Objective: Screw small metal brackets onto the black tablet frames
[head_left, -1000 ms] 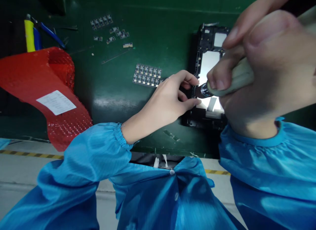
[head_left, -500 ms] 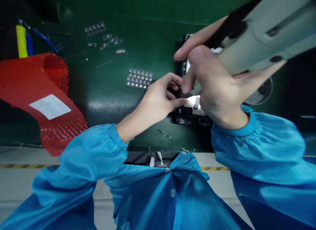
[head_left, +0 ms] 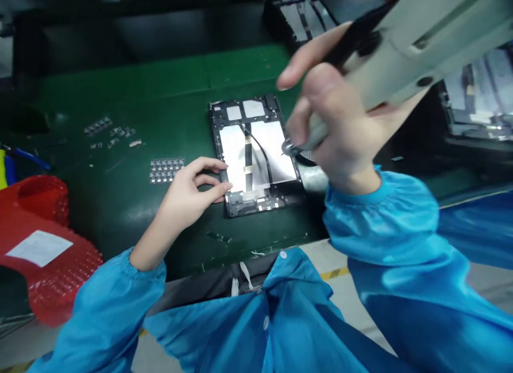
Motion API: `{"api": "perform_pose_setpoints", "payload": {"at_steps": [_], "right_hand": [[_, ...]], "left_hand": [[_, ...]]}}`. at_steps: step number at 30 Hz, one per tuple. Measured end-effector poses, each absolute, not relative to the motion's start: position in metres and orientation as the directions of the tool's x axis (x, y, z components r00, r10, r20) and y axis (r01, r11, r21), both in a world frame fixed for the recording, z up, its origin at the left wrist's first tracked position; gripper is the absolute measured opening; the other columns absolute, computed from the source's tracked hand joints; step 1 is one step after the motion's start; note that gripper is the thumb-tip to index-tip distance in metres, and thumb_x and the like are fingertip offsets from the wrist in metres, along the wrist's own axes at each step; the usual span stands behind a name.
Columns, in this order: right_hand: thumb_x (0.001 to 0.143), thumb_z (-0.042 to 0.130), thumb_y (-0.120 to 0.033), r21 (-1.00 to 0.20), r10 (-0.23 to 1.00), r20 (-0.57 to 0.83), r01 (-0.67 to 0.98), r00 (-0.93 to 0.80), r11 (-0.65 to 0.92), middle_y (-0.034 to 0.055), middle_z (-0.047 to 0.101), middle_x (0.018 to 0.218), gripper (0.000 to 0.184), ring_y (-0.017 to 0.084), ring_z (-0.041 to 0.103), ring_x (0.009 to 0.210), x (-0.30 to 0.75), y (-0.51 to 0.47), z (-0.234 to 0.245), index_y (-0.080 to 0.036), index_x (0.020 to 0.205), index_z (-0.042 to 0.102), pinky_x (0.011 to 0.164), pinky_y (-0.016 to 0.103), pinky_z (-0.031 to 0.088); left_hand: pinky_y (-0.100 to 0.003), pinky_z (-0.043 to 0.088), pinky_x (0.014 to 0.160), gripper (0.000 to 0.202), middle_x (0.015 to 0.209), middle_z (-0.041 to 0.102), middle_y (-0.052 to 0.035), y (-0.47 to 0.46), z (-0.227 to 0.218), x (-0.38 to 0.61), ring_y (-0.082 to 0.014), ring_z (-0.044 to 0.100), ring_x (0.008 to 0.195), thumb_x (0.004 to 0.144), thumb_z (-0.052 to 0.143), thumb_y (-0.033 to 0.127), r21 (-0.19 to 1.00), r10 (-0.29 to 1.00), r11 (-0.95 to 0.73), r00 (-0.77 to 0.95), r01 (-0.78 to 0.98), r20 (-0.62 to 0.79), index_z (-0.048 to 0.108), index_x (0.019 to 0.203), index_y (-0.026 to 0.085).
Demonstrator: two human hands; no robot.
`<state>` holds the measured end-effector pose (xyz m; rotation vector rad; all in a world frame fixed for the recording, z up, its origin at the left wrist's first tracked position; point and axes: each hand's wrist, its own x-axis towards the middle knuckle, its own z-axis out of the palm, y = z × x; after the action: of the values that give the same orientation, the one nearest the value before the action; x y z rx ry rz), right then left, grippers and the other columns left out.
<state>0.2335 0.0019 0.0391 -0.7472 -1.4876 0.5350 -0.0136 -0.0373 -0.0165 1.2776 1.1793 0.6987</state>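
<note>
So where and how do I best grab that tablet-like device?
Probably grip the device by its black rim, from the left, where the left hand touches it: it lies flat, open face up, with a black strip down its middle, and the driver in the right hand crowds its right edge.

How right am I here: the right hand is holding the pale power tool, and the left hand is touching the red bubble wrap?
One part is wrong: the head view shows the left hand at the edge of the open black device, well away from the red bubble wrap. The right hand does hold the pale power tool.
</note>
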Motion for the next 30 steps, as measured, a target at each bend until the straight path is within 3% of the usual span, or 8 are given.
{"api": "perform_pose_setpoints", "payload": {"at_steps": [4, 8, 10, 13, 21, 24, 27, 30], "right_hand": [[0.098, 0.081, -0.036, -0.683, 0.677, 0.73, 0.063, 0.098, 0.728, 0.0007, 0.069, 0.111, 0.038, 0.003, 0.071, 0.084, 0.304, 0.036, 0.01, -0.023, 0.122, 0.056, 0.043, 0.023, 0.044], [0.097, 0.083, -0.037, -0.678, 0.67, 0.732, 0.023, 0.123, 0.735, -0.0049, 0.059, 0.079, 0.036, 0.001, 0.047, 0.05, 0.328, 0.047, -0.015, -0.026, 0.118, 0.056, 0.036, 0.026, 0.031], [0.097, 0.08, -0.033, -0.664, 0.66, 0.741, -0.007, 0.125, 0.747, -0.0045, 0.051, 0.074, 0.033, 0.003, 0.045, 0.047, 0.327, 0.043, -0.017, -0.022, 0.117, 0.055, 0.037, 0.027, 0.028], [0.097, 0.074, -0.025, -0.663, 0.658, 0.738, -0.017, 0.148, 0.748, -0.0009, 0.05, 0.082, 0.027, 0.004, 0.053, 0.053, 0.322, 0.037, -0.014, -0.018, 0.116, 0.057, 0.04, 0.027, 0.03], [0.084, 0.085, -0.027, -0.652, 0.632, 0.733, -0.007, 0.251, 0.758, 0.002, 0.052, 0.116, 0.037, -0.001, 0.054, 0.058, 0.316, 0.042, -0.023, -0.015, 0.105, 0.058, 0.038, 0.024, 0.033], [0.085, 0.09, -0.04, -0.668, 0.642, 0.725, 0.025, 0.25, 0.744, 0.0008, 0.051, 0.114, 0.048, -0.002, 0.056, 0.061, 0.314, 0.041, -0.025, -0.015, 0.109, 0.056, 0.041, 0.018, 0.035], [0.089, 0.086, -0.06, -0.733, 0.696, 0.676, 0.123, 0.242, 0.669, 0.0012, 0.052, 0.12, 0.061, 0.002, 0.068, 0.08, 0.316, 0.04, -0.023, -0.018, 0.117, 0.052, 0.048, 0.015, 0.048], [0.093, 0.084, -0.06, -0.807, 0.773, 0.59, 0.175, 0.234, 0.564, 0.003, 0.051, 0.132, 0.061, 0.009, 0.075, 0.104, 0.319, 0.035, -0.019, -0.02, 0.126, 0.051, 0.059, 0.017, 0.06]], "left_hand": [[-0.03, 0.077, 0.074, 0.038, 0.134, 0.068, -0.0104, -0.035, -0.001, -0.009, -0.0201, 0.076, 0.1, 0.088, 0.094, 0.035, 0.913, 0.883, 0.243, 0.315, 0.328, -0.348, 0.08, 0.121, 0.023], [-0.032, 0.076, 0.071, 0.036, 0.129, 0.074, -0.0106, -0.018, 0.013, -0.008, -0.0211, 0.08, 0.088, 0.09, 0.09, 0.042, 0.825, 0.81, 0.214, 0.377, 0.523, -0.449, 0.081, 0.12, 0.024], [-0.029, 0.074, 0.07, 0.038, 0.122, 0.079, -0.0093, -0.009, 0.014, -0.011, -0.0207, 0.081, 0.082, 0.088, 0.094, 0.046, 0.81, 0.792, 0.159, 0.417, 0.565, -0.446, 0.083, 0.118, 0.025], [-0.027, 0.072, 0.074, 0.043, 0.125, 0.08, -0.0092, -0.004, 0.011, -0.016, -0.02, 0.081, 0.082, 0.084, 0.098, 0.053, 0.824, 0.816, 0.117, 0.42, 0.554, -0.398, 0.086, 0.116, 0.026], [-0.028, 0.072, 0.087, 0.041, 0.137, 0.076, -0.0052, -0.012, 0.01, -0.022, -0.0179, 0.079, 0.095, 0.091, 0.095, 0.053, 0.814, 0.813, 0.122, 0.414, 0.568, -0.41, 0.085, 0.124, 0.033], [-0.029, 0.072, 0.087, 0.04, 0.137, 0.076, -0.0053, -0.011, 0.007, -0.024, -0.0172, 0.078, 0.095, 0.091, 0.095, 0.052, 0.821, 0.816, 0.107, 0.421, 0.561, -0.395, 0.086, 0.125, 0.032], [-0.03, 0.072, 0.086, 0.041, 0.14, 0.076, -0.0063, -0.01, 0.001, -0.026, -0.0171, 0.079, 0.093, 0.091, 0.095, 0.05, 0.837, 0.815, 0.089, 0.444, 0.54, -0.373, 0.085, 0.126, 0.031], [-0.029, 0.07, 0.082, 0.044, 0.137, 0.078, -0.0073, -0.009, -0.001, -0.024, -0.0177, 0.08, 0.092, 0.091, 0.096, 0.048, 0.845, 0.814, 0.09, 0.451, 0.527, -0.367, 0.084, 0.128, 0.029]]}}
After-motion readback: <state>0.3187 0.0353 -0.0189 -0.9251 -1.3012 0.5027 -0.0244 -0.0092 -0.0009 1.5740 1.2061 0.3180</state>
